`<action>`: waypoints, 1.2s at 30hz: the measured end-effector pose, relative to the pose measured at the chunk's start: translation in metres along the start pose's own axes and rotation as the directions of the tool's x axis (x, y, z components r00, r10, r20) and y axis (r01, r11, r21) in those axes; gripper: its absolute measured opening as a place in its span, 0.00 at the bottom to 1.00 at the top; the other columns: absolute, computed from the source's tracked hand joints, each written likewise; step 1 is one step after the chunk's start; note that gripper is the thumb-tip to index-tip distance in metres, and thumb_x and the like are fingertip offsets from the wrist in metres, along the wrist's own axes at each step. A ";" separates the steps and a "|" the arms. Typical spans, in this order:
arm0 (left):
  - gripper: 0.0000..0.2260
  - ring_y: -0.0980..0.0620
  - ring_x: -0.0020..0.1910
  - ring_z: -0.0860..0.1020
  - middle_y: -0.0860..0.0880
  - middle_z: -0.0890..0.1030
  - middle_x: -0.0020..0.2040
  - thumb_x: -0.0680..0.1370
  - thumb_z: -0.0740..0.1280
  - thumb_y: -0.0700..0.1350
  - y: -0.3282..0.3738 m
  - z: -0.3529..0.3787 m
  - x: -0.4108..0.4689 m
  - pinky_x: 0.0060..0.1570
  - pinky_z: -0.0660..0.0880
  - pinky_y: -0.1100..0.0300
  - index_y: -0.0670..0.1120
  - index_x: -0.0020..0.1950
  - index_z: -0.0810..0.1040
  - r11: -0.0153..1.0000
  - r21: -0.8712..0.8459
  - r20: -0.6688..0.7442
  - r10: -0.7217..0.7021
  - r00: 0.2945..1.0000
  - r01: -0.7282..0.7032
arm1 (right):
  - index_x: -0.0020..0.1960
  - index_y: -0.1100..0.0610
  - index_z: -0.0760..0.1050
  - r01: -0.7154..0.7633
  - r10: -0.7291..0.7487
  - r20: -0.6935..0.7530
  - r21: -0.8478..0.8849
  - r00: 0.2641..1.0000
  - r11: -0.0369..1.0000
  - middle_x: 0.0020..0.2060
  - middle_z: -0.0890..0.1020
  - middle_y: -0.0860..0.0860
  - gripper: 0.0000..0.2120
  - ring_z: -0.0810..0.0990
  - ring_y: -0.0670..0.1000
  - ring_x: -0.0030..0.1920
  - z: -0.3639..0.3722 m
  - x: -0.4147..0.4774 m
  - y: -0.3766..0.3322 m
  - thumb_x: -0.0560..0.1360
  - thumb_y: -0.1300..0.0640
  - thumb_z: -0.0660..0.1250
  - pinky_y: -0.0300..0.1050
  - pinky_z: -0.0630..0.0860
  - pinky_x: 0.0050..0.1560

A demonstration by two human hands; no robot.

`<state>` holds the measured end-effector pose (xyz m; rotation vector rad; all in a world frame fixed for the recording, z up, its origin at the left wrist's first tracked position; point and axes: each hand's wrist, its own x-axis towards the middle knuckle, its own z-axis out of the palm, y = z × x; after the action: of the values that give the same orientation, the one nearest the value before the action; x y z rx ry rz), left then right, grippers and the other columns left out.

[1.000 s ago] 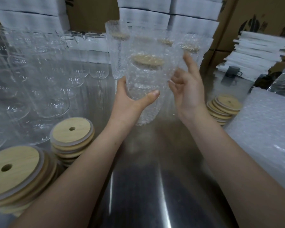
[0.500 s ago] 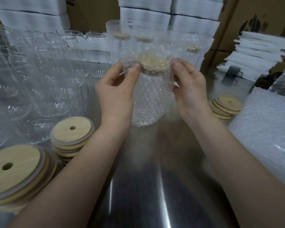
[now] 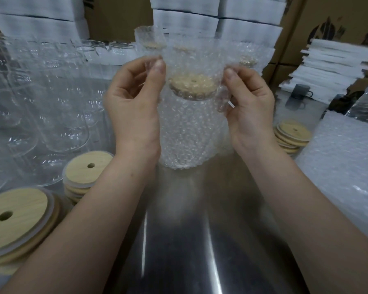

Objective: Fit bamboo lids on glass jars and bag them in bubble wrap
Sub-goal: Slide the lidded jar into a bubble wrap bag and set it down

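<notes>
Left of the bagged jar (image 3: 185, 132) stand bare glass jars (image 3: 51, 115) and stacked spare lids (image 3: 87, 168). The left hand (image 3: 134, 102) pinches the bubble-wrap bag (image 3: 189, 58) at its open top edge, thumb against curled fingers. The jar, bamboo lid (image 3: 192, 84) fitted, seems to rest on the counter (image 3: 179, 230). The right hand (image 3: 249, 102) pinches the opposite edge likewise. The glass is probably heavy, breakable and slippery inside the soft film, so it is safer to grip the body than the loose mouth.
</notes>
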<state>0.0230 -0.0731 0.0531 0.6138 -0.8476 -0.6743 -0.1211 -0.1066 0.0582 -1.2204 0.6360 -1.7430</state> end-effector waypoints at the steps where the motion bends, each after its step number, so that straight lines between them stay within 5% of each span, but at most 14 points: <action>1: 0.05 0.48 0.47 0.78 0.48 0.81 0.43 0.77 0.70 0.37 0.002 0.001 0.000 0.50 0.75 0.53 0.47 0.45 0.80 1.000 0.004 0.005 0.002 1.000 -0.002 | 0.45 0.54 0.79 -0.008 0.008 -0.009 0.009 1.000 1.000 0.34 0.84 0.44 0.07 0.79 0.42 0.32 0.000 0.000 0.000 0.78 0.65 0.67 0.38 0.73 0.34; 6: 0.08 0.48 0.47 0.77 0.49 0.81 0.43 0.75 0.71 0.35 0.007 0.000 0.003 0.45 0.72 0.54 0.46 0.49 0.78 0.999 -0.044 -0.024 -0.008 1.000 0.007 | 0.45 0.55 0.77 -0.029 0.030 -0.025 0.009 0.999 1.000 0.32 0.82 0.45 0.07 0.76 0.43 0.31 -0.001 0.000 0.000 0.78 0.65 0.66 0.38 0.72 0.31; 11: 0.23 0.52 0.51 0.77 0.51 0.80 0.53 0.71 0.70 0.49 0.001 0.000 0.003 0.46 0.71 0.59 0.43 0.66 0.77 0.975 0.091 0.063 -0.210 0.976 0.204 | 0.51 0.54 0.79 -0.014 0.016 0.015 -0.083 1.000 0.996 0.38 0.82 0.45 0.07 0.78 0.45 0.38 -0.002 0.003 0.000 0.74 0.58 0.69 0.40 0.73 0.38; 13: 0.16 0.52 0.51 0.79 0.51 0.83 0.52 0.74 0.71 0.46 0.000 0.001 0.000 0.48 0.72 0.59 0.44 0.60 0.81 0.967 0.135 0.084 -0.226 0.970 0.214 | 0.49 0.53 0.82 -0.008 0.012 0.028 -0.130 1.000 0.991 0.40 0.83 0.47 0.07 0.78 0.47 0.42 -0.001 0.002 0.002 0.71 0.55 0.70 0.44 0.73 0.44; 15: 0.03 0.58 0.44 0.80 0.56 0.84 0.41 0.76 0.71 0.42 0.002 0.002 -0.002 0.47 0.73 0.63 0.47 0.48 0.84 0.976 0.135 0.049 -0.178 0.983 0.170 | 0.42 0.51 0.83 0.008 -0.001 0.046 -0.162 0.999 0.987 0.36 0.83 0.46 0.02 0.77 0.46 0.38 0.001 0.001 0.002 0.70 0.55 0.71 0.44 0.72 0.43; 18: 0.07 0.61 0.35 0.75 0.58 0.79 0.33 0.76 0.72 0.41 0.005 0.001 0.000 0.38 0.70 0.69 0.49 0.39 0.79 0.982 0.157 0.020 -0.106 0.994 0.101 | 0.39 0.53 0.80 0.033 -0.025 0.052 -0.153 0.998 0.988 0.30 0.80 0.44 0.06 0.72 0.44 0.30 0.004 -0.001 0.002 0.75 0.59 0.71 0.38 0.70 0.33; 23: 0.13 0.47 0.37 0.68 0.42 0.72 0.39 0.76 0.72 0.40 0.005 0.002 0.002 0.38 0.66 0.61 0.47 0.36 0.71 0.994 0.085 -0.020 -0.067 0.998 0.068 | 0.37 0.56 0.73 0.040 -0.038 0.014 -0.139 0.999 0.990 0.26 0.73 0.46 0.11 0.68 0.45 0.25 0.005 0.000 -0.001 0.79 0.62 0.67 0.40 0.66 0.26; 30: 0.15 0.61 0.26 0.68 0.52 0.69 0.29 0.75 0.68 0.32 0.002 0.003 0.003 0.30 0.67 0.68 0.46 0.34 0.67 0.994 0.099 -0.108 -0.030 0.994 0.041 | 0.32 0.54 0.68 -0.036 0.034 -0.050 -0.039 0.998 0.999 0.25 0.70 0.47 0.18 0.67 0.45 0.28 0.003 0.003 0.002 0.78 0.65 0.65 0.40 0.66 0.30; 36: 0.12 0.57 0.26 0.70 0.51 0.72 0.28 0.75 0.63 0.29 -0.005 0.000 0.003 0.29 0.66 0.65 0.46 0.45 0.72 0.993 0.032 -0.139 -0.105 0.985 0.111 | 0.30 0.54 0.67 -0.165 0.175 -0.133 0.080 0.976 0.983 0.22 0.70 0.47 0.19 0.68 0.45 0.23 0.002 0.003 0.008 0.76 0.69 0.65 0.36 0.65 0.25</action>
<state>0.0228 -0.0788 0.0511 0.7379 -0.7051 -0.7061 -0.1168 -0.1122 0.0541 -0.9735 0.7348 -1.7013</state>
